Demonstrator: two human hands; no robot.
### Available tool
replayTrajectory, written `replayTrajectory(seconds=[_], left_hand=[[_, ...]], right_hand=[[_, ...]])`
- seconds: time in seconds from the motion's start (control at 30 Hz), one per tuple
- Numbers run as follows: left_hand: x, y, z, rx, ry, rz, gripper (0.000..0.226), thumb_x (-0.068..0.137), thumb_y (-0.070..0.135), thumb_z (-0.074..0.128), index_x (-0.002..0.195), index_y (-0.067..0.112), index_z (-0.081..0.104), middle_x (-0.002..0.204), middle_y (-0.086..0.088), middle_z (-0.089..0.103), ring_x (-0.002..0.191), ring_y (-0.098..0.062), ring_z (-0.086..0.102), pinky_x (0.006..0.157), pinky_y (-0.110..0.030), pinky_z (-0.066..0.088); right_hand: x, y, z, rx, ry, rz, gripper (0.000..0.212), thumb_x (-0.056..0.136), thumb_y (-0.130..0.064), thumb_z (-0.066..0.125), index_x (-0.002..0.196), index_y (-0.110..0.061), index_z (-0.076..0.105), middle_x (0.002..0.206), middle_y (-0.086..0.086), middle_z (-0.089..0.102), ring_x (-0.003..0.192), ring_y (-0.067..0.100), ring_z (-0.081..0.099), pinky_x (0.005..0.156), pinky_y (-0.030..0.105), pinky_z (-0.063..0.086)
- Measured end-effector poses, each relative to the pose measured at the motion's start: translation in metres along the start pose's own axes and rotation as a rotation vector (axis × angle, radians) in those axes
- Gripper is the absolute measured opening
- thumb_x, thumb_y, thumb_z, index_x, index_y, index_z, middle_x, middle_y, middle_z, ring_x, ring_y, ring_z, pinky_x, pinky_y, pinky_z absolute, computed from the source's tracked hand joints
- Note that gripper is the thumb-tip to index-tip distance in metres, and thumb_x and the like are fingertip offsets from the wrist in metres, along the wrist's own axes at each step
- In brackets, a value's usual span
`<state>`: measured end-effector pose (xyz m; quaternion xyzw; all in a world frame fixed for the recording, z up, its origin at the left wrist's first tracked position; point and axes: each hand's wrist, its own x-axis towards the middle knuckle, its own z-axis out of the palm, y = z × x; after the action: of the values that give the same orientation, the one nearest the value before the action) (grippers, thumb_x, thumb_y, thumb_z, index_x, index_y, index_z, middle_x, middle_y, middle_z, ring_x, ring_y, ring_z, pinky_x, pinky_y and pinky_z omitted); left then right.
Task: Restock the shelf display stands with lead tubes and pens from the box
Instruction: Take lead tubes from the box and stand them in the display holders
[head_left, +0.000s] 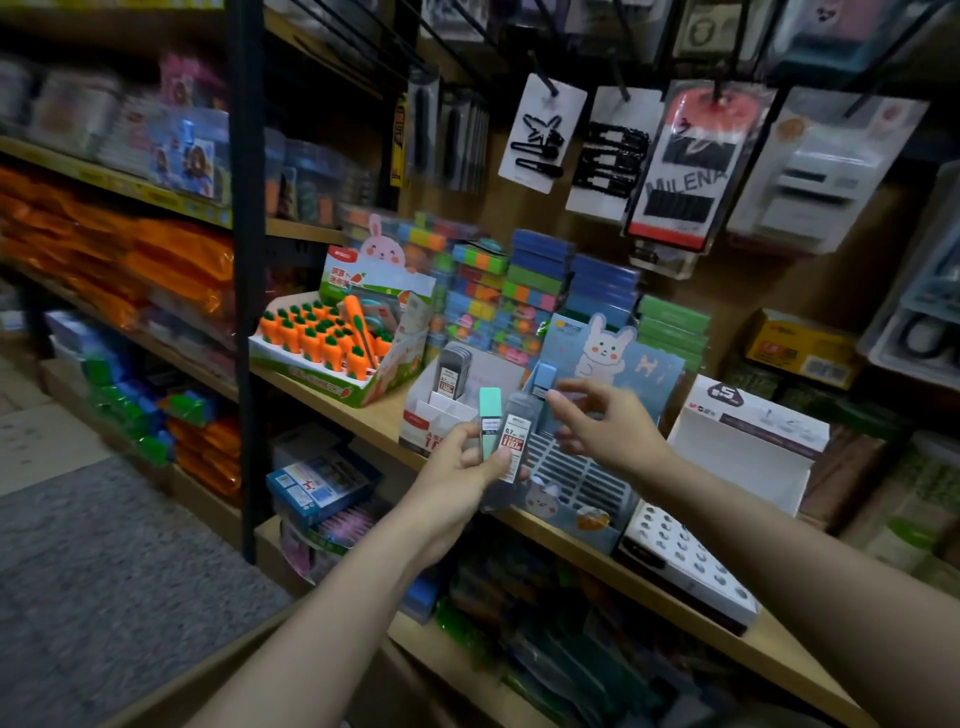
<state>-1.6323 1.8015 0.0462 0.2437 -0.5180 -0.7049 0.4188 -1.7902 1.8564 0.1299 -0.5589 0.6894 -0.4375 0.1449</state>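
Two lead tubes, teal tube (489, 422) and grey tube (514, 441), are sitting pinched in left hand (457, 480), w/ tops fanning out above the grip. Right hand (597, 421) is hovering open beside them, holding nothing, over the blue slotted stand (576, 480). Risk: pulling one tube is likely loosening the other, dropping it behind the stand.

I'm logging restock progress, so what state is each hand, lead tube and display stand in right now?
left hand: closed, gripping two lead tubes
mint lead tube: held upright
grey lead tube: held upright beside the mint one
right hand: open, fingers spread, empty
blue lead tube: standing in the bunny stand
bunny stand: most slots empty
white stand: holds grey tubes at the back
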Motion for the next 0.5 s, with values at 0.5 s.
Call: replayTrajectory(seconds=[0.5], left_hand=[[-0.001, 0.063, -0.083, 0.193, 0.341, 0.023, 0.018, 0.105, 0.018, 0.036, 0.118, 0.012, 0.046, 0.087, -0.004, 0.057, 0.067, -0.013, 0.053, 0.062, -0.027, 0.049]], right_hand=[[0.065, -0.053, 0.028, -0.142, 0.256, -0.277, 0.016, 0.087, -0.02, 0.071, 0.101, -0.016, 0.064, 0.09, -0.001, 0.065, 0.07, 0.009, 0.065, 0.056, 0.008, 0.049]])
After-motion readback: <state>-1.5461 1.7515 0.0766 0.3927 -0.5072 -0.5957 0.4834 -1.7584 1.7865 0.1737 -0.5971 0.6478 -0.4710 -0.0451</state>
